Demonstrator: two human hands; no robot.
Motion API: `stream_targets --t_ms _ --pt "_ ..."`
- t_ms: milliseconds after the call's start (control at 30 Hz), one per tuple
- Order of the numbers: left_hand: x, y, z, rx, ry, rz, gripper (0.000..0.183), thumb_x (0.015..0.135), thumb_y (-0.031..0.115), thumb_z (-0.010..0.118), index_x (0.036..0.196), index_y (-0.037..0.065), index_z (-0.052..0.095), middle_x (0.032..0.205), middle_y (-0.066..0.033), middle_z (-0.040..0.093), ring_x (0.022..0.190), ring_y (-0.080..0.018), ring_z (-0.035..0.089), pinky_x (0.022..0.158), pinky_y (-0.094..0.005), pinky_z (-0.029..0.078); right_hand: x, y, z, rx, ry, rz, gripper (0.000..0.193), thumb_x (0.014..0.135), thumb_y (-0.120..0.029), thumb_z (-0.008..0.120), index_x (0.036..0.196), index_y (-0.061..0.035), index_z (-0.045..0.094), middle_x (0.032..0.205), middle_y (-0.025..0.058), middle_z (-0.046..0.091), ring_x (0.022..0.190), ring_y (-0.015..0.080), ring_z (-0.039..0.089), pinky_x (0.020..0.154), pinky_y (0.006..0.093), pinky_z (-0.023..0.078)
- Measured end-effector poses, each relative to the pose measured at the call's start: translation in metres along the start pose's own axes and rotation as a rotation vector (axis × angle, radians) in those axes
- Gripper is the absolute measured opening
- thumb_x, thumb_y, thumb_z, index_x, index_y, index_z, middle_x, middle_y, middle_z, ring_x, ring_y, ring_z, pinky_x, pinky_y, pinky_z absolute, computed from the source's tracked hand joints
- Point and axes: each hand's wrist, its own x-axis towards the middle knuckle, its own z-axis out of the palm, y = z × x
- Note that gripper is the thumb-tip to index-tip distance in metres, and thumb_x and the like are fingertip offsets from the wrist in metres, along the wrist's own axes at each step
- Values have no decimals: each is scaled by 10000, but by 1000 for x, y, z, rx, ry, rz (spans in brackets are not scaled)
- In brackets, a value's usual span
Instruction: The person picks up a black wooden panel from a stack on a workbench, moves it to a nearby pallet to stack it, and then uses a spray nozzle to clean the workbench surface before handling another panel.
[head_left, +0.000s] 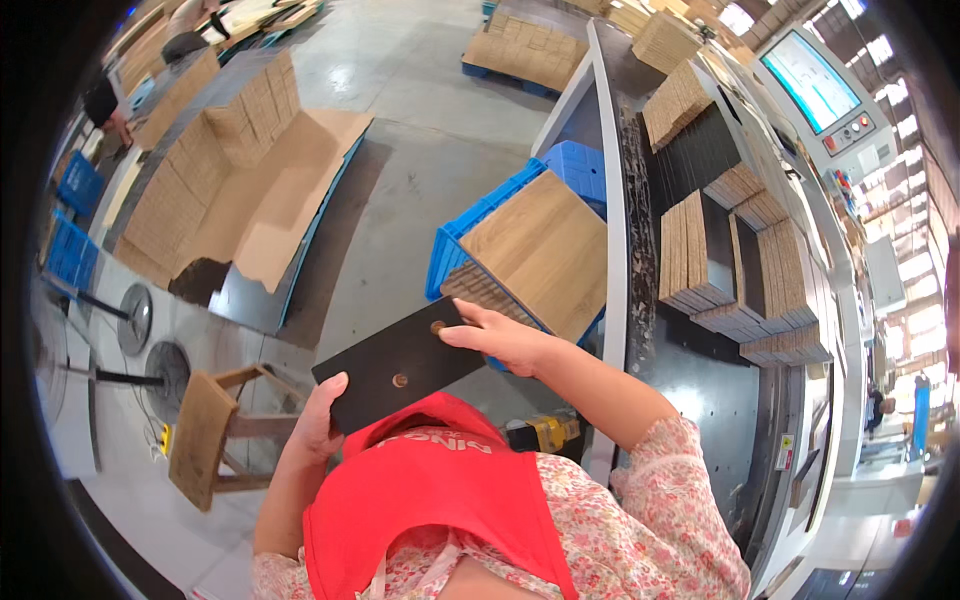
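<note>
A dark rectangular board (pixel 385 352) with two round holes is held tilted in front of my red apron. My left hand (pixel 318 415) grips its near left end, the thumb lying on the top face. At the far right end, my right hand (pixel 500 338) is closed on the edge, with a fingertip by one hole. The fingers under the board are hidden. Just beyond the board, a wood-grain panel (pixel 540 250) lies on top of a blue crate (pixel 445 262).
On my right, a machine bed (pixel 700 385) carries several stacks of cut boards (pixel 695 250), under a screen (pixel 812 82). A wooden stool (pixel 205 435) stands at my left near fan-like round bases (pixel 168 370). Farther left is a board-loaded pallet (pixel 230 160); another person's hand (pixel 122 130) shows beyond.
</note>
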Motion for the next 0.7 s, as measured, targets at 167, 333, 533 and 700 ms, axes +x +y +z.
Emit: stream_targets --t_ms 167,333,533,700 --pt "37 34 -85 -59 -18 15 556 946 380 524 1341 -8 473 1308 -135 578 1175 -255 579 1031 -395 445 122 25 -6 202 3 -179 933 821 -431 709 1498 0 232 1428 134 461 1319 223 413 1078 368 325" --pt "55 105 -109 -19 80 159 542 900 403 600 1251 -6 542 1187 -146 635 1046 -223 641 916 -356 522 170 -56 19 274 -45 -132 691 865 -319 685 1411 -15 392 1335 109 537 1240 204 488 1060 353 357" --pt "89 179 -164 -38 180 122 574 898 429 597 1291 16 536 1246 -121 620 1133 -219 603 972 -356 476 272 -112 16 278 -123 -121 636 860 -301 689 1378 -32 435 1306 90 555 1197 194 518 1034 343 386" --pt "155 235 -198 -115 233 101 537 921 407 576 1292 22 542 1263 -104 617 1143 -214 599 997 -357 458 356 -158 -15 253 -126 -98 617 863 -324 671 1369 -45 453 1284 78 567 1185 191 525 1022 343 391"
